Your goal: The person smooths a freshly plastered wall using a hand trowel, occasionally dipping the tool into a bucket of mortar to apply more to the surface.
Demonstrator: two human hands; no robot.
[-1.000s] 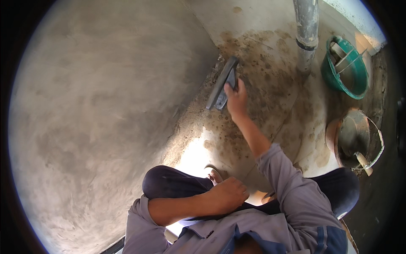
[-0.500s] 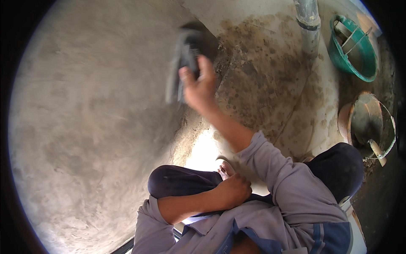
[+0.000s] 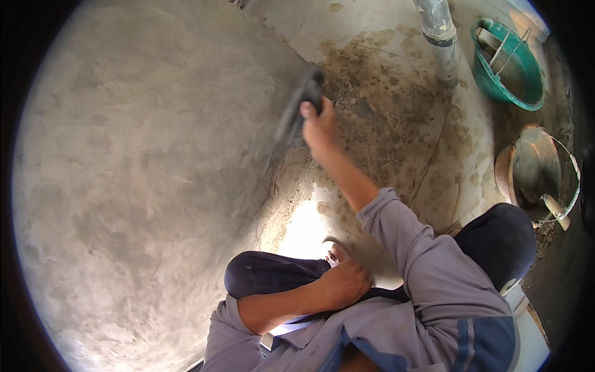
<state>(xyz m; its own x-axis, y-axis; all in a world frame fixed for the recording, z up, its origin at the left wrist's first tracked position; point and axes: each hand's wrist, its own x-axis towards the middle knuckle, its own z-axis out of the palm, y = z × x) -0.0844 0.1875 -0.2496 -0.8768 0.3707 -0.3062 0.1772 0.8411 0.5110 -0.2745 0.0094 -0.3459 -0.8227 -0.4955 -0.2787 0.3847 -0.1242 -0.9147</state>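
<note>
My right hand [image 3: 320, 129] is closed around the handle of a dark plastering float [image 3: 299, 110], which is blurred by motion. The float lies against the right-hand edge of a grey plastered wall [image 3: 142, 149], tilted along that edge. Over my lap, my left hand [image 3: 347, 283] is curled into a fist beside my bent knee. The underside of its fingers is hidden, so I cannot make out whether anything is in it.
At the right stand a green tub [image 3: 509, 68] with a wire-handled tool in it and a worn bucket [image 3: 536, 170] with a wooden-handled tool. A grey pipe [image 3: 439, 31] rises at the back. Stained, rough floor [image 3: 378, 111] borders the wall; my foot [image 3: 338, 253] is below a bright patch.
My right hand and the float have moved right and slightly down, to the wall's edge. The float has turned a little more slanted. My left hand stays closed on my lap.
</note>
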